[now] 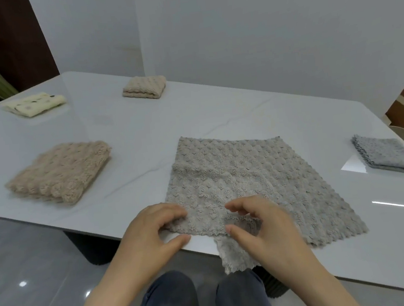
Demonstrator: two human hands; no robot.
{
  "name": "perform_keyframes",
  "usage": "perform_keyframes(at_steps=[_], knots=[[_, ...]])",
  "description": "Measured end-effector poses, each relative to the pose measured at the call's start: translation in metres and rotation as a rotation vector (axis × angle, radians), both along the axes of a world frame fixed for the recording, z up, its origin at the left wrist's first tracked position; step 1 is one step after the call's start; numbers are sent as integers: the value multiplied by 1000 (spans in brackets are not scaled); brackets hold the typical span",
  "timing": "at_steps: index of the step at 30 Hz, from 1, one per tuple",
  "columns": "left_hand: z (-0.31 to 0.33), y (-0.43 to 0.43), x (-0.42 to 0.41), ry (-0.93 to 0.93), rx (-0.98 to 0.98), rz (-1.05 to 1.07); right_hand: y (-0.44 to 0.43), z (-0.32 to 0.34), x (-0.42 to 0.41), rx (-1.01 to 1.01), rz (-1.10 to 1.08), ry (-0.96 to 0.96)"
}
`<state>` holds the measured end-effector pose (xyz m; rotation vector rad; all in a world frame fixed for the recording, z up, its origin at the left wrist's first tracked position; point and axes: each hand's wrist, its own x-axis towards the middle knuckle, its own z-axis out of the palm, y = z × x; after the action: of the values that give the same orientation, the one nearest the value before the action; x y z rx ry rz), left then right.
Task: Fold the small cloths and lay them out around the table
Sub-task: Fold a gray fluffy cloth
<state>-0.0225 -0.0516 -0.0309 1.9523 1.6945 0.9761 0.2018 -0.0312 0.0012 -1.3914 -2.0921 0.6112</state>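
Two hands hold the spread cloth's [235,174] near edge at the worktop [192,119] rim: left hand [151,230] pinches its corner, right hand [266,228] fingers [234,207] curl round a bunch beside. It runs straight away from them; folded cloths [58,173] lie farther off.

Both bare forearms stretched in from below toward the near edge of the table [117,211], drawing closer together toward the wrists. The left hand [152,233] sat at that edge, knuckles up, fingers curled down onto the near left corner of the grey cloth [235,174], thumb laid out beneath along the rim (a pinch, as far as I could see). The right hand [261,231] was just beside it and blurred, palm down, fingers bent, forefinger and thumb gripping the bunched near hem. The hands did not touch.
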Motion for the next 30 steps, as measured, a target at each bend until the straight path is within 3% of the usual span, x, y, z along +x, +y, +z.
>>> perform_keyframes(at_steps=[12, 19, 30], knots=[[-1, 14, -8, 146, 50, -100, 7, -5, -32, 119, 198, -322], [3, 15, -7, 122, 61, -49, 18, -7, -33, 213, 111, -333], [15, 19, -10, 7, 48, -9, 23, 8, 41, 181, -75, -332]])
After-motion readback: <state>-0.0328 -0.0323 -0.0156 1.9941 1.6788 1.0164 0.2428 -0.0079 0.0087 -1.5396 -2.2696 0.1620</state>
